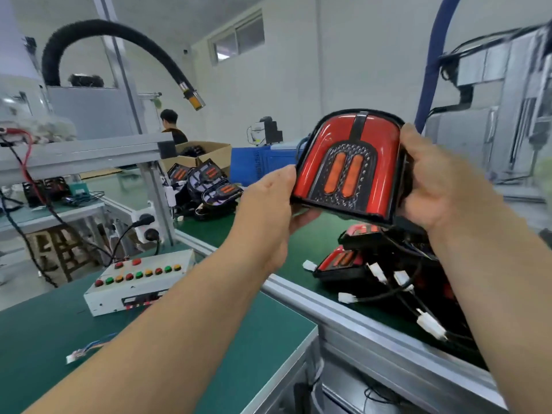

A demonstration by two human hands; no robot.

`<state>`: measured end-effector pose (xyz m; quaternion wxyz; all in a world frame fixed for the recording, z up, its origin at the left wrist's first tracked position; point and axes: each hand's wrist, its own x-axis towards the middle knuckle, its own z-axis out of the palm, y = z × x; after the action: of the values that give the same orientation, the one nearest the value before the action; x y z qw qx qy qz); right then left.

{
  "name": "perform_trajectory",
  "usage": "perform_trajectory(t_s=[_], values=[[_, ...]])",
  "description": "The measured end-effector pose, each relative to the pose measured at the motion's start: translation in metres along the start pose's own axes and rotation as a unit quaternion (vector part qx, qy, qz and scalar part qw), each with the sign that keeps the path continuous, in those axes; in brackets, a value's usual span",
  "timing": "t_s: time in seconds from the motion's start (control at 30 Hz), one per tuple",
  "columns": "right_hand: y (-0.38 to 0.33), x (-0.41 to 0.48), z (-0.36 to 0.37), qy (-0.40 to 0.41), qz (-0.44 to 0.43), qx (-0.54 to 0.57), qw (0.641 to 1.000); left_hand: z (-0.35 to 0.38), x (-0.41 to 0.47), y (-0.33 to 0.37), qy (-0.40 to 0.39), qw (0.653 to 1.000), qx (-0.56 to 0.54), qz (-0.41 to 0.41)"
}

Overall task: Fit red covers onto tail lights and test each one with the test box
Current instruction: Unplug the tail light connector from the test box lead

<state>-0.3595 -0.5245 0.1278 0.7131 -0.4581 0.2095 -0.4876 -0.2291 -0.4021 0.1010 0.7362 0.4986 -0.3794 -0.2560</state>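
Observation:
I hold a tail light (pixel 349 165) with a red cover up in the air at chest height, its face toward me. My left hand (pixel 268 210) grips its left edge and my right hand (pixel 439 177) grips its right edge. Two orange strips sit in a black patterned centre panel. The test box (pixel 140 282), white with a row of red, green and orange buttons, stands on the green bench below my left forearm. More covered tail lights (pixel 343 261) with wires and white plugs lie on the conveyor under my right hand.
Uncovered tail lights (pixel 209 186) are piled further back on the green conveyor, near a cardboard box (pixel 206 153) and a blue crate (pixel 257 162). A loose wire plug (pixel 80 352) lies on the bench. A black flexible hose (pixel 119 34) arcs overhead. A person sits at the back.

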Motion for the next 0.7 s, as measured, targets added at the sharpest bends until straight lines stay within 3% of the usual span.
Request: perform_trajectory(t_s=[0.2,0.37,0.7], values=[[-0.045,0.003,-0.050,0.054,-0.075,-0.004,0.996,0.069,0.011,-0.003,-0.055,0.997,-0.051,-0.026],[-0.063,0.002,-0.105,0.128,-0.088,-0.021,0.988,0.123,0.004,-0.016,-0.124,0.988,-0.060,-0.067],[-0.056,-0.005,-0.182,0.200,-0.020,-0.058,0.978,0.183,-0.012,-0.073,-0.150,0.981,-0.029,-0.116]])
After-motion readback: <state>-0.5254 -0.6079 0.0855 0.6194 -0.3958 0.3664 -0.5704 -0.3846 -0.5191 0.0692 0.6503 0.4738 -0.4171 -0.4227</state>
